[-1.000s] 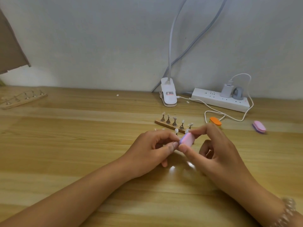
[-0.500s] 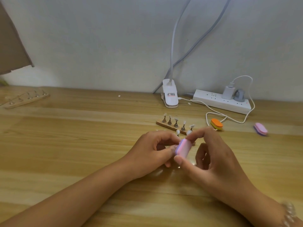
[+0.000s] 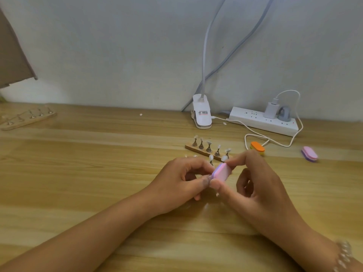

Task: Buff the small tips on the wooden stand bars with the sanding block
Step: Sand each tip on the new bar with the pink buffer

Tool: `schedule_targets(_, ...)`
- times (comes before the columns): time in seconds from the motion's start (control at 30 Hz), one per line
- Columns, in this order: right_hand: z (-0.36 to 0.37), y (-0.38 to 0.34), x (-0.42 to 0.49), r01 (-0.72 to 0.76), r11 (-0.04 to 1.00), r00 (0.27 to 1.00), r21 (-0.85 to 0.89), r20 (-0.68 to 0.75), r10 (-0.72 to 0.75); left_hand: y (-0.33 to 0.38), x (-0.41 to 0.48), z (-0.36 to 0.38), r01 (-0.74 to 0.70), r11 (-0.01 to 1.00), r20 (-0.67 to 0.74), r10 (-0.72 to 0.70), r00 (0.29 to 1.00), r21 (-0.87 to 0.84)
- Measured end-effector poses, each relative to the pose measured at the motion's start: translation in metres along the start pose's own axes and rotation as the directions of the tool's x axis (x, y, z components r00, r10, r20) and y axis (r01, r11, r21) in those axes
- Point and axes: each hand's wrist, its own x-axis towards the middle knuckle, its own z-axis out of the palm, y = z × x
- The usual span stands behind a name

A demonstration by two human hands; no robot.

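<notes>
Pink on its broad face, with a thin purple layer showing along the left edge, the sanding block is sitting tilted just above the worktop, near centre, between both hands. Its corners are rounded.

Grip: the right hand is pinching the block, thumb at the near end and forefinger at the far end, with the other fingers curling loosely beneath. The left hand is curling its fingers inward, thumb tip touching the block's near left corner; cannot tell whether it is holding anything.

Two pale tips are poking up just beyond the block, and the hands are hiding their bar. A second wooden stand bar is lying just beyond them, carrying five tips on metal posts.

Cannot tell whether the block is touching any tip. A bracelet is blurring at the right edge.
</notes>
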Motion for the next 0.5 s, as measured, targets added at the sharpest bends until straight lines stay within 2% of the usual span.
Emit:
schedule_targets(0.07,0.0016,-0.0020,-0.0028,0.048,0.999,0.997,0.018,0.052,-0.049,0.0004,-0.0004,0.0007,-0.006,1.000,0.003,0.006,1.000,0.019)
schedule_targets(0.2,-0.0022,0.0039,0.0030,-0.108,0.991,0.994,0.074,0.000,0.108,0.0007,0.0002,0.0004,-0.007,0.999,-0.021,0.008,1.000,0.033)
schedule_targets(0.27,-0.0019,0.0029,0.0018,-0.067,0.998,0.998,0.018,-0.018,0.067,0.0001,0.0002,0.0005,-0.002,1.000,-0.024,0.003,1.000,0.026)
schedule_targets(0.37,0.0010,-0.0019,-0.0029,0.024,1.000,0.999,0.010,0.044,-0.025,-0.0012,0.0004,0.0009,0.000,1.000,-0.032,0.001,0.999,0.018)
schedule_targets(0.5,-0.0036,0.0033,0.0035,-0.152,0.982,0.988,0.108,-0.001,0.153,-0.0011,0.0008,0.0009,-0.018,1.000,-0.034,0.018,0.999,-0.002)
